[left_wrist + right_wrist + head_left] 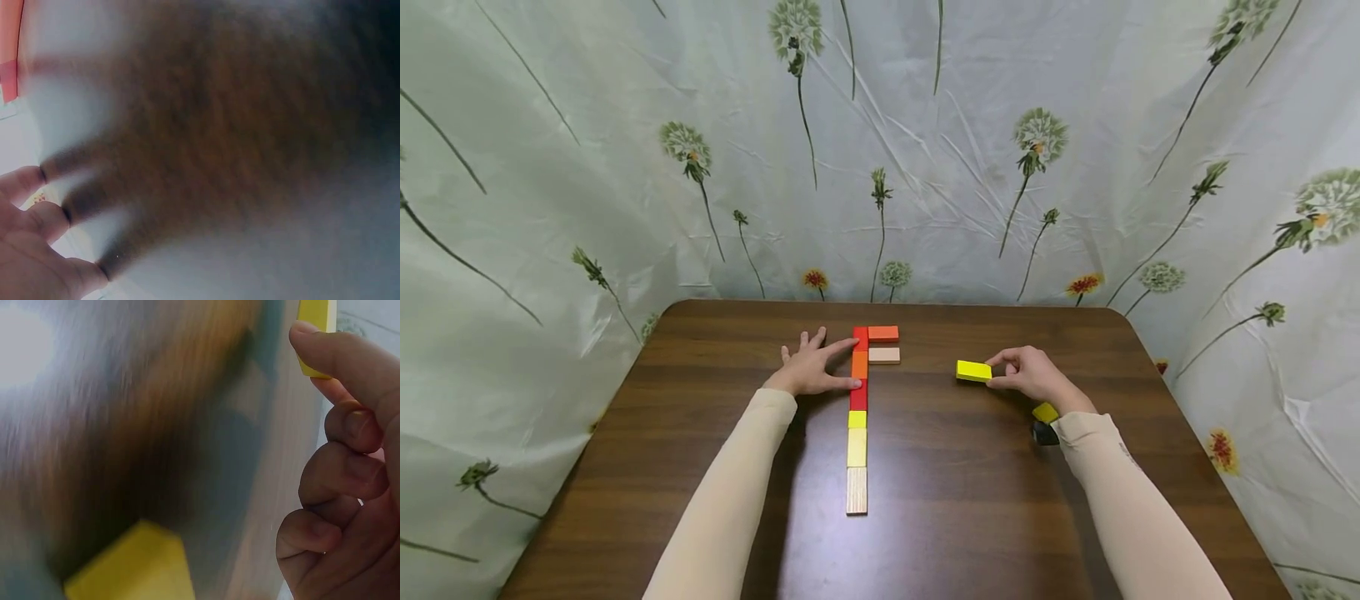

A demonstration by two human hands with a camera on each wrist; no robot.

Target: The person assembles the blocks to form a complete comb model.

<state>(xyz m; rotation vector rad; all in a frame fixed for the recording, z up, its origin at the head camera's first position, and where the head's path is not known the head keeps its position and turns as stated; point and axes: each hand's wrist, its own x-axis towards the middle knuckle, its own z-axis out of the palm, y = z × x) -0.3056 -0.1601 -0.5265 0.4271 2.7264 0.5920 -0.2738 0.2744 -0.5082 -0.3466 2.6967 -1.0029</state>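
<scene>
A column of flat blocks runs down the table in the head view: a red block [861, 335], an orange block [860, 367], a darker red block [859, 400], a small yellow block [857, 419], a pale yellow block [857, 447] and a striped wooden block [857, 493]. My left hand [808, 369] lies at its upper left, fingers spread, index fingertip and thumb touching the red blocks. To the right, my right hand [1036, 375] pinches a bright yellow block [973, 371] between thumb and index finger. That block [314, 315] shows partly in the right wrist view.
An orange-red block [883, 333] and a pale wooden block [884, 356] extend rightward from the column's top. Beneath my right wrist lie another yellow block [1045, 412] and a black object [1043, 432], partly covered. A flowered curtain [925, 167] hangs behind the brown table [955, 517].
</scene>
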